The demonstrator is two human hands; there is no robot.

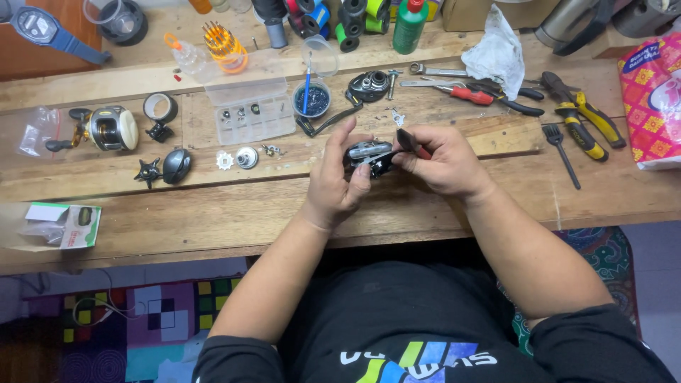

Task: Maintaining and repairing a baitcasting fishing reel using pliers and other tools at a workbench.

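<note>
Fishing reel body [369, 157], black and silver, sits between my two hands, held up just over the middle of the wooden surface [440, 206]. I go from big things to small ones now. The surface is made of long brown planks and it carries everything else. My left hand [333, 181] wraps around the left side of the reel body, with its grip closed on it and one finger pointing up. My right hand [443, 162] is on the right side, with its grip pinched shut on a thin dark tool [408, 140] with a bit of red on it. The tip of that tool touches the top of the reel body.

Far to the right lies a pink snack bag [649, 99]. A crumpled white cloth [496, 53] sits at the back. A clear plastic parts box [254, 112] lies open to the left of my hands. A second reel [106, 128], gold and cream, rests far left. A green bottle [410, 27] stands at the back edge. Yellow pliers [585, 120] and red-handled pliers [475, 93] lie to the right. A small round cup [311, 99] holds tiny dark bits. A black reel side cover [176, 165] lies near a white gear [225, 160].
</note>
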